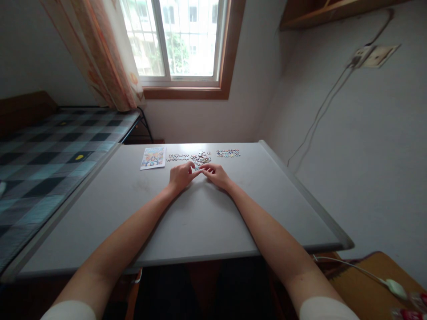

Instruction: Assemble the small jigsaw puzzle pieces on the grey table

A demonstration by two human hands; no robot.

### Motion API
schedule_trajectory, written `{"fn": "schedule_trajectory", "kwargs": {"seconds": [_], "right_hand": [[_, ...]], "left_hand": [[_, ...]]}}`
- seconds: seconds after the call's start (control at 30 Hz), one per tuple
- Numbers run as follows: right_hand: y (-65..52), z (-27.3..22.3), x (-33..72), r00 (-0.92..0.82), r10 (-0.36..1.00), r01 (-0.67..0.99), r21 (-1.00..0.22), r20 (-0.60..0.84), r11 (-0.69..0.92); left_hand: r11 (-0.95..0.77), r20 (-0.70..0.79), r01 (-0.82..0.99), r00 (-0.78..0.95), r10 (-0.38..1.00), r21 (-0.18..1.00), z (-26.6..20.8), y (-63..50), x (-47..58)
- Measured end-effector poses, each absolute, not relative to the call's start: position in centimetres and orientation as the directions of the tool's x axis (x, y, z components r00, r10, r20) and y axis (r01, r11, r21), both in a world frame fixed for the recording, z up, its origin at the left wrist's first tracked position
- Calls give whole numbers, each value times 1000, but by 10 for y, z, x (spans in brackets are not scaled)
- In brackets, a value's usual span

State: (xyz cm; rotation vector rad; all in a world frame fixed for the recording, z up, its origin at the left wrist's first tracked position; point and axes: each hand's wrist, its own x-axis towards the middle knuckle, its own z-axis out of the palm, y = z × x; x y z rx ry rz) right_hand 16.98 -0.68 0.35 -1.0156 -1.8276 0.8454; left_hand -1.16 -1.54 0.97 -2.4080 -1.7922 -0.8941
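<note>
My left hand [182, 175] and my right hand [216, 174] meet fingertip to fingertip above the table, at the near side of a loose pile of jigsaw puzzle pieces [201, 157]. Between the fingertips shows a small pale blue puzzle piece [196, 168]. Both hands are closed in a pinch around it; my fingers partly cover it, so its outline is unclear. Left of the pile, more pieces [178, 157] lie spread in rows. Another group of pieces [228, 153] lies to the right. A colourful picture card [153, 158] rests flat beyond my left hand.
The pale grey table [207, 222] has a raised rim on its sides. A bed with a checked cover [83, 138] stands along the left. Behind are a window [180, 40] and a curtain [100, 53]. A cable [316, 115] hangs down the right wall from a socket.
</note>
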Motion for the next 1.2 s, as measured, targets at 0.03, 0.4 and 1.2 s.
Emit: {"fn": "schedule_trajectory", "kwargs": {"seconds": [0.03,0.4,1.2], "right_hand": [[-7,4,170,-298,886,303,-845,356,441],[-3,0,170,-274,895,315,-846,352,430],[0,-1,172,-194,922,316,-868,336,383]], "left_hand": [[-346,444,882,184,877,319,10,-15,-12],[-394,467,869,226,855,300,11,-17,-12],[-530,476,808,371,797,257,5,-14,-12]]}}
